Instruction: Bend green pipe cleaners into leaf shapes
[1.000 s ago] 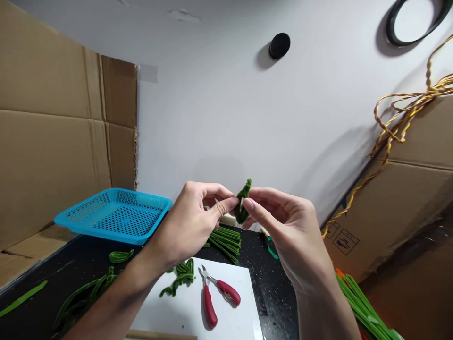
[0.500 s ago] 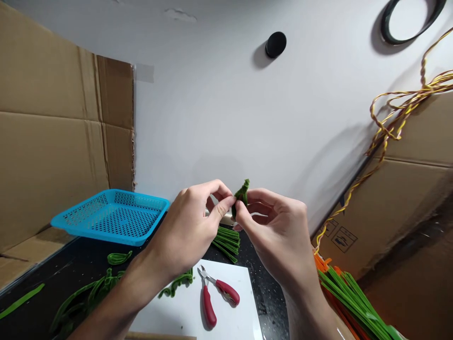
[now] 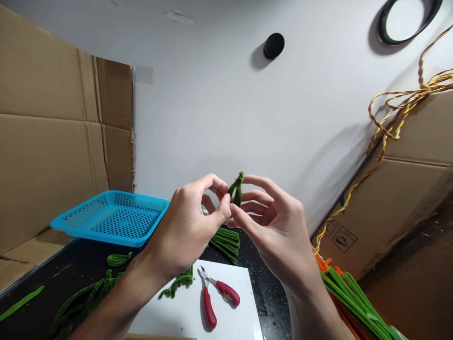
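Observation:
Between my two hands is a small dark green loop of fuzzy pipe cleaner (image 3: 236, 190), its twisted tip pointing up. My left hand (image 3: 193, 219) pinches its left side with thumb and fingertips. From the right, my right hand (image 3: 274, 226) grips it too, thumb near its lower end and index finger by the tip. The lower part of the loop is hidden behind the thumbs. Below the hands, red-handled nippers (image 3: 212, 297) lie with jaws apart on a white board (image 3: 166, 316). Behind the left hand is a bundle of green pipe cleaners (image 3: 226, 243).
A blue perforated basket (image 3: 120, 219) stands at the left rear. Bent green pieces (image 3: 88, 297) and a small green leaf shape (image 3: 119, 259) lie on the black table at left. Green and orange stems (image 3: 357, 297) stand at right, by a cardboard box (image 3: 417, 189) with twisted wire (image 3: 385, 127).
The pipe cleaner loop has moved slightly up and left and turned, so a gap between its strands shows. My right fingers have spread a little more. The nippers and basket have stayed put.

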